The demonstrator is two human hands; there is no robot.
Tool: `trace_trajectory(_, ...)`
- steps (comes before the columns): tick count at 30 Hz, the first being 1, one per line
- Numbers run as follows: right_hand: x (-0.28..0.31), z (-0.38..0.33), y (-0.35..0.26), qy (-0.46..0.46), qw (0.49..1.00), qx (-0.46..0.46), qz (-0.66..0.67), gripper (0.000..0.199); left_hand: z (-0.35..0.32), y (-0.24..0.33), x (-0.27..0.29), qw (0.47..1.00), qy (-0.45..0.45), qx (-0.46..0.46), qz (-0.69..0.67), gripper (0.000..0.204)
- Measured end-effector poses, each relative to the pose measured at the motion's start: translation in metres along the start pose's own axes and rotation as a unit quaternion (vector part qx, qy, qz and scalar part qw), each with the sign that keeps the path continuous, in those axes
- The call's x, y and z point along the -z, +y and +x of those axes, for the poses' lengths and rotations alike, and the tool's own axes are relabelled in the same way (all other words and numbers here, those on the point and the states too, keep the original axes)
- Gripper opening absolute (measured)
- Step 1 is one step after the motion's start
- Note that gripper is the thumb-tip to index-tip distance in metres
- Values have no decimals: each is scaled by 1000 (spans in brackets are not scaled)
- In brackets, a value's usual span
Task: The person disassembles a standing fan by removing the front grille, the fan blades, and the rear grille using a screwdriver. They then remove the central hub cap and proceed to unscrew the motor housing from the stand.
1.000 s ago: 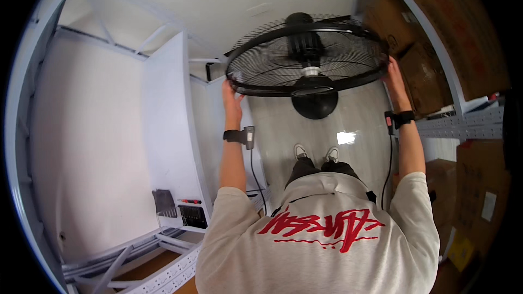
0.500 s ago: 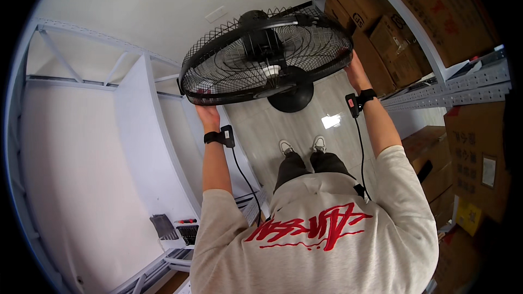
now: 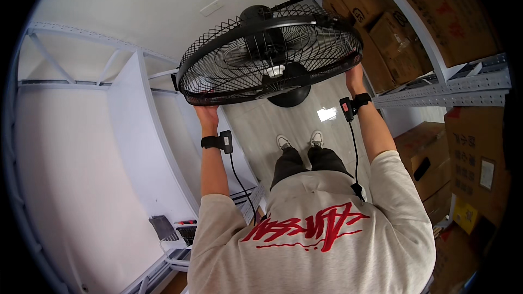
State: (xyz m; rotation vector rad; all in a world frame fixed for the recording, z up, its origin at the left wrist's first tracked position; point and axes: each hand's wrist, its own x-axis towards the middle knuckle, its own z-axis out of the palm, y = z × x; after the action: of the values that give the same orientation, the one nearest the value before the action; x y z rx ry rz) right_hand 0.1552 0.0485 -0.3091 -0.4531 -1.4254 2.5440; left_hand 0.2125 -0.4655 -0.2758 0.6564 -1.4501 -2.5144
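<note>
Two hands carry one black cage fan [image 3: 269, 57], raised over the pale floor [image 3: 261, 125]. Left hand [image 3: 206, 113] closed on the near-left rim; right hand [image 3: 354, 76] closed on the right rim. Cardboard boxes [image 3: 392, 38] on white shelving [image 3: 452, 84] alongside.

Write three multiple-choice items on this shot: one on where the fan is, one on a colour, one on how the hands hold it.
1. Where are the cardboard boxes?
A. on the shelving to the person's right
B. on the floor by the shoes
C. on the fan

2. What colour is the fan?
A. white
B. black
C. red

3. How is the fan held?
A. by one hand
B. by both hands at its rim
C. by nobody

Key: 1 A, boxes fill the right-hand racks; 2 B, grille and base are black; 3 B, the left hand and right hand grip opposite sides.
</note>
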Motion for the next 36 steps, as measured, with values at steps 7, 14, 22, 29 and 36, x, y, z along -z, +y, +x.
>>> trace_trajectory(7,-29,-14,-24,128,991,4,-33,47,-27,22,-19,998,35,25,45,73)
trace_trajectory(14,-23,-34,-20,250,953,69,-154,43,-35,12,-6,999,7,21,36,64)
trace_trajectory(22,-1,-10,-2,127,979,83,-136,35,-41,19,-23,999,-8,12,44,56)
trace_trajectory(29,-3,-3,-2,55,997,32,-32,26,-34,50,-29,994,-37,39,98,59)
trace_trajectory(36,-8,-13,-20,-10,998,-10,-66,29,-34,46,-23,993,-38,0,109,63)
